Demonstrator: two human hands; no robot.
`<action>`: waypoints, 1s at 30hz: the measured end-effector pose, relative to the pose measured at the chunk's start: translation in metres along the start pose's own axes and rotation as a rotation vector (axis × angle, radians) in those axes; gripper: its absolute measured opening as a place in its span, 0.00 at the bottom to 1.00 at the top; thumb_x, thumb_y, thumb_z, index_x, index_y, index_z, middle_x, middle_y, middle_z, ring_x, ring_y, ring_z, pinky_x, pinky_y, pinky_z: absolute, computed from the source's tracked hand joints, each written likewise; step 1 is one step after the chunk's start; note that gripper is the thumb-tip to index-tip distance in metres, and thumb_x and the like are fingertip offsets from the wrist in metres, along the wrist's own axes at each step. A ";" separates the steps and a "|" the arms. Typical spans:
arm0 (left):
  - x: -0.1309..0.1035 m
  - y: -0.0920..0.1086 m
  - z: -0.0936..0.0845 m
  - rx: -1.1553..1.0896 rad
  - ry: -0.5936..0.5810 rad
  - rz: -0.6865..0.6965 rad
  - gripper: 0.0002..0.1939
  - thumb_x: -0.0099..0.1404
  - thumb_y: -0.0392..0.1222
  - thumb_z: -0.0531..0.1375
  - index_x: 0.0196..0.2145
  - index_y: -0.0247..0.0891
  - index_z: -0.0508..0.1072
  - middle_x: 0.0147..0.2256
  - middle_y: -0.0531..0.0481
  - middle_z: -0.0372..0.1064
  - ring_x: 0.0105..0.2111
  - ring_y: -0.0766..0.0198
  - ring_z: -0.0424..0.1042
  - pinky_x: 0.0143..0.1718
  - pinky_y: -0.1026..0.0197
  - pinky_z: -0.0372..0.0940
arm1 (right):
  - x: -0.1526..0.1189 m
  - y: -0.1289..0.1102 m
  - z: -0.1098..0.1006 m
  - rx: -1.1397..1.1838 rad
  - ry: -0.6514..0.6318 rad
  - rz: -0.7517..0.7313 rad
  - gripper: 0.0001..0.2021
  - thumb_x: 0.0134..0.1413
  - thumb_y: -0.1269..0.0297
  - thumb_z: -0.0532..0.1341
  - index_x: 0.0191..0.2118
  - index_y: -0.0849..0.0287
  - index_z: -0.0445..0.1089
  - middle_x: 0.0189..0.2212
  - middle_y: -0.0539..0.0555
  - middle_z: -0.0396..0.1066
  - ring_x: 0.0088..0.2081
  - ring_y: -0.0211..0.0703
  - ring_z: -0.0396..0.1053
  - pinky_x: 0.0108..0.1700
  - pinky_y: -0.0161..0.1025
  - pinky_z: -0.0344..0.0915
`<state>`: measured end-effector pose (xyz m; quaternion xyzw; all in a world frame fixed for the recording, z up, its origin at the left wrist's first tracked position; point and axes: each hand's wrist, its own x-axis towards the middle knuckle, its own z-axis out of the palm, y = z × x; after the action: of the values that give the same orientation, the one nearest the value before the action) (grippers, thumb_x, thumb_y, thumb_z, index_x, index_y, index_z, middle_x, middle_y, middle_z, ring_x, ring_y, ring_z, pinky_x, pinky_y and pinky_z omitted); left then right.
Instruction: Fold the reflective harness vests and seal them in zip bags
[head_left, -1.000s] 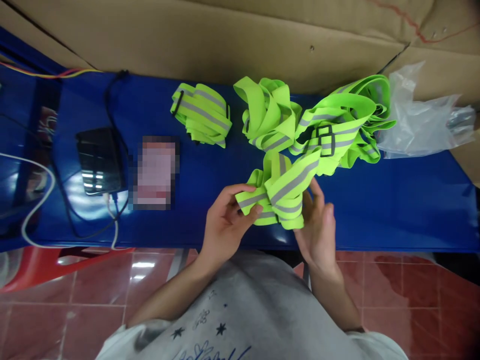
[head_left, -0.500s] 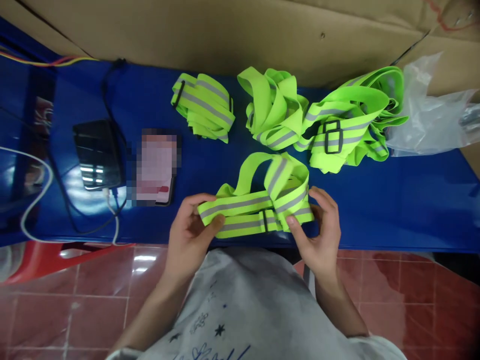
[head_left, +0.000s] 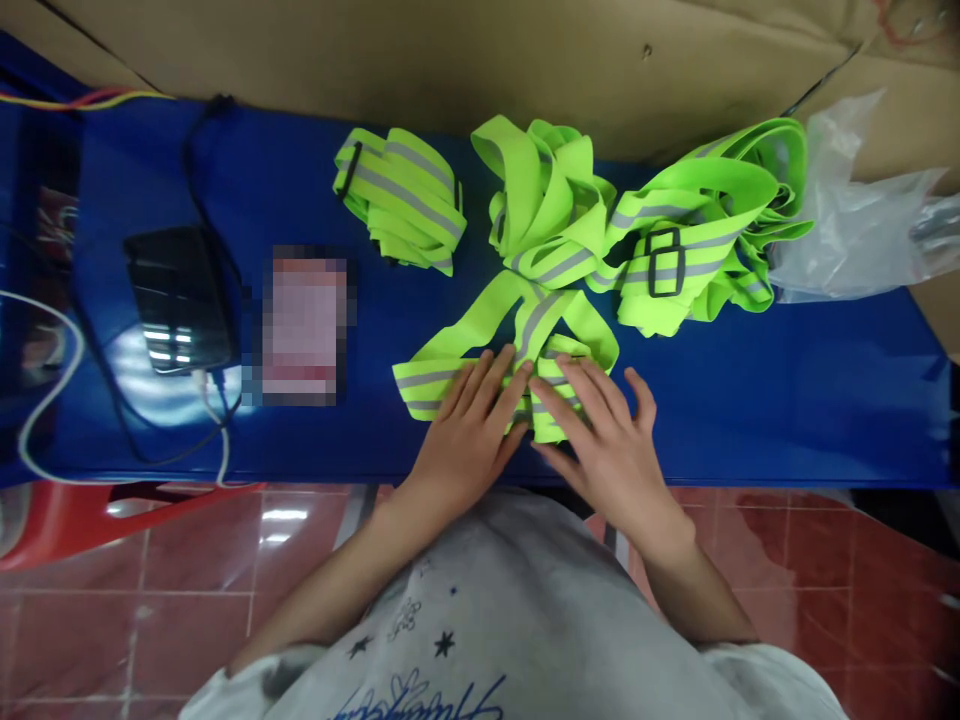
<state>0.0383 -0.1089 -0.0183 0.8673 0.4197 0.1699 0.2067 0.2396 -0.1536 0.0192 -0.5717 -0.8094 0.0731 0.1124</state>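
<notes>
A lime-yellow reflective strap (head_left: 433,383) with grey stripes lies in loops near the front edge of the blue table. My left hand (head_left: 469,425) rests palm down on it, fingers stretched out and covering part of the bands. From the right, my right hand (head_left: 607,440) also lies over the strap with its fingers spread. The two hands' fingertips nearly meet at the middle of the loops. What lies beneath my palms is hidden.
Behind the hands lie a folded strap bundle (head_left: 405,200), a loose strap heap (head_left: 544,200) and another pile with a black buckle (head_left: 666,262). A clear plastic bag (head_left: 847,220) is at right. Left are a blurred phone-like object (head_left: 304,325), a black device (head_left: 180,300) and cables.
Both hands have come inward from the strap's ends and now lie flat over its middle. The strap has been set down, and its loops spread wider and farther back.
</notes>
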 end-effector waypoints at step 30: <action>-0.013 0.007 -0.015 0.182 0.035 -0.058 0.25 0.71 0.41 0.62 0.65 0.46 0.68 0.68 0.41 0.66 0.69 0.38 0.62 0.71 0.31 0.42 | -0.052 0.031 0.003 0.069 0.664 0.517 0.17 0.63 0.68 0.63 0.57 0.56 0.74 0.67 0.63 0.61 0.68 0.63 0.62 0.68 0.61 0.60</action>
<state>0.0285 -0.1205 -0.0034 0.8667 0.4621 0.1402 0.1247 0.2833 -0.1918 0.0041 -0.7444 -0.5562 -0.0621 0.3641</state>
